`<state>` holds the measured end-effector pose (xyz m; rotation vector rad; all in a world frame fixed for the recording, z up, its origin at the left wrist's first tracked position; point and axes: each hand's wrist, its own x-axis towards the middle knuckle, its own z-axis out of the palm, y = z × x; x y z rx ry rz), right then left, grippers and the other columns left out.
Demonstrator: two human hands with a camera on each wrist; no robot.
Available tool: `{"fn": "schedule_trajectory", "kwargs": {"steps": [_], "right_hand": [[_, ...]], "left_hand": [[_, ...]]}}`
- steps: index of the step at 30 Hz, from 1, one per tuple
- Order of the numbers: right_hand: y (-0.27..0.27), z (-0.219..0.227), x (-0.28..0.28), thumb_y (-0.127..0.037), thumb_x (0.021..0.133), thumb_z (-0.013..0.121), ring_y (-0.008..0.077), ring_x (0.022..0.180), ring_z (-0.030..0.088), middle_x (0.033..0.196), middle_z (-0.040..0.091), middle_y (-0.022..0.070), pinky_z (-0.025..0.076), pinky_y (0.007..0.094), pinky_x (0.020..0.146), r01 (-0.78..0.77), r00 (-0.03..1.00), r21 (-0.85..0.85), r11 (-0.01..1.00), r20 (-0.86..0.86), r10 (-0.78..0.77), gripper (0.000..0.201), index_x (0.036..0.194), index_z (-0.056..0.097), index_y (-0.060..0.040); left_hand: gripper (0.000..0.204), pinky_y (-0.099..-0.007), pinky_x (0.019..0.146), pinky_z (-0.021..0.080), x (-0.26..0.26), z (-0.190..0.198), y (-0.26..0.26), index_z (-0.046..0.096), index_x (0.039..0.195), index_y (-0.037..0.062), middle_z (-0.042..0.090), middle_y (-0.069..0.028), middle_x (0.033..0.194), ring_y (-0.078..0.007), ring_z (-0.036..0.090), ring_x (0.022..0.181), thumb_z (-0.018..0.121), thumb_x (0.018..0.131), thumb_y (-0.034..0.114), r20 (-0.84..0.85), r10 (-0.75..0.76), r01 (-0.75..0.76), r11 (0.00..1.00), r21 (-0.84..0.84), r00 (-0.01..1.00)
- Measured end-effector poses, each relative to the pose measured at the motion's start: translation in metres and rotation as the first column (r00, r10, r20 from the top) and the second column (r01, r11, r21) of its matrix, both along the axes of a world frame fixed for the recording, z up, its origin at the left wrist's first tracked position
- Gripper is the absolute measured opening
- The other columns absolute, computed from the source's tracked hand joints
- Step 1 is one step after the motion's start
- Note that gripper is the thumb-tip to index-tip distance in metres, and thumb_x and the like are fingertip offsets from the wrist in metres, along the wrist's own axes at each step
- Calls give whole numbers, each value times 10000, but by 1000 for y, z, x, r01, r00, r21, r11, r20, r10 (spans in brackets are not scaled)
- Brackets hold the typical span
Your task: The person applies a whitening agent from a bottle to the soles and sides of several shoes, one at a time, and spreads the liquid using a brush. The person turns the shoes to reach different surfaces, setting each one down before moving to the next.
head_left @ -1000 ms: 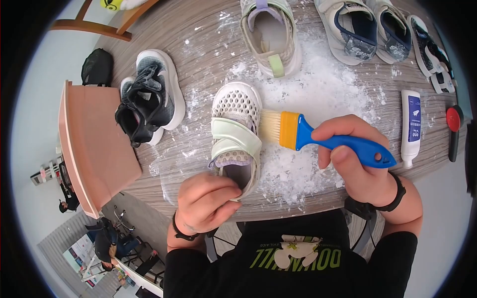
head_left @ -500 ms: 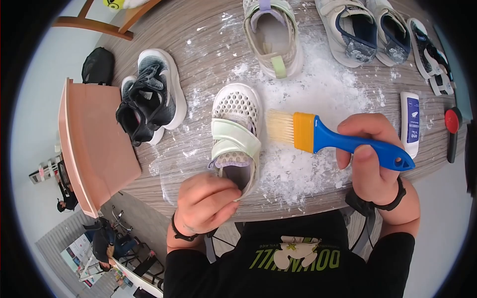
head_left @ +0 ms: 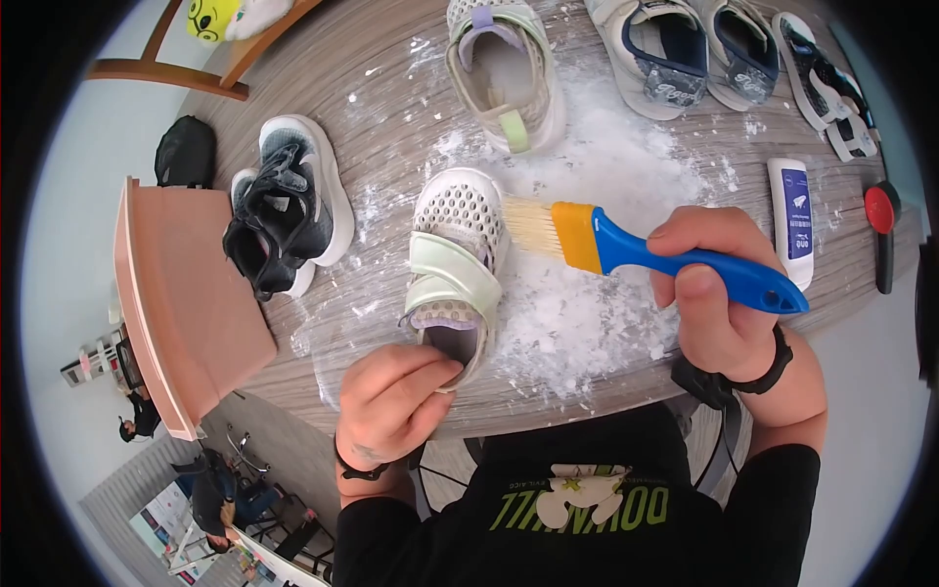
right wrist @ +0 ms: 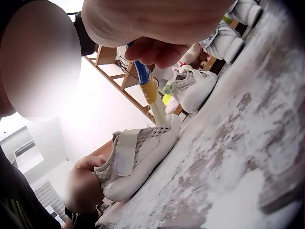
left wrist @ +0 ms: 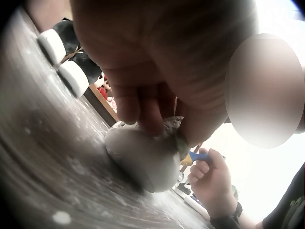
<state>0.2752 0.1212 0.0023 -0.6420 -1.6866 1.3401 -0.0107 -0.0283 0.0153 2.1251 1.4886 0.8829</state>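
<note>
Your brush (head_left: 626,251) has moved back against the pale shoe (head_left: 452,272) since half a second ago. Head view: your right hand (head_left: 722,293) grips the brush handle; your left hand (head_left: 393,401) pinches the heel of the shoe, sole down on the white-smeared surface (head_left: 333,78). Left wrist view: fingers (left wrist: 151,114) clasp the heel rim. Right wrist view: bristles (right wrist: 158,114) meet the toe; hard strokes against a loose pinch could skid the shoe.

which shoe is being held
The white shoe beside the brush: the left hand grips its back end, while no hand touches the other shoes.

Gap beside strapped shoe (head_left: 456,278), dark sneakers (head_left: 287,207) beyond
</note>
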Motion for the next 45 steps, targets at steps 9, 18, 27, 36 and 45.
{"fn": "schedule_trajectory", "kwargs": {"steps": [9, 18, 27, 36, 45], "right_hand": [[4, -5, -1, -63, 926, 614, 108, 677, 588, 873, 687, 80, 455, 240, 606, 18, 998, 16, 1000, -64, -17, 143, 1029, 674, 17], [3, -7, -5, -52, 921, 618, 88, 659, 556, 849, 674, 66, 433, 230, 590, 51, 989, 78, 996, -145, -39, 138, 1018, 679, 26], [1, -3, -2, -36, 918, 612, 83, 658, 545, 854, 667, 60, 427, 226, 588, 84, 976, 87, 993, -210, -64, 135, 1023, 673, 24], [2, 5, 8, -74, 921, 625, 97, 689, 570, 885, 665, 61, 444, 237, 613, 52, 963, 154, 987, -269, -9, 182, 1075, 671, 11], [4, 14, -6, -113, 793, 726, 225, 725, 618, 870, 646, 59, 491, 323, 594, -152, 960, 546, 824, -118, 256, 295, 1086, 716, -80]], "left_hand": [[305, -356, 646, 516, 11, 19, -3, 708, 968, 6, 653, -110, 925, -294, 645, 760, 779, 674, 41, -120, 98, -110, 989, -101, 988], [258, -395, 719, 539, 21, 37, 0, 662, 969, 12, 648, -107, 999, -323, 652, 840, 753, 729, 34, -324, 42, -101, 981, -165, 945], [253, -392, 759, 544, 18, 46, 8, 655, 989, 0, 644, -127, 1031, -338, 647, 880, 726, 747, 12, -389, -94, 3, 974, -227, 917], [247, -298, 675, 516, 23, 28, -9, 650, 1034, -49, 684, -137, 962, -192, 646, 730, 728, 902, 145, 668, 392, -196, 915, -352, 632], [330, -345, 748, 526, 48, 38, 18, 554, 1232, -16, 666, -100, 1011, -169, 609, 804, 573, 1010, 227, 900, 384, -91, 923, -373, 208]]}}
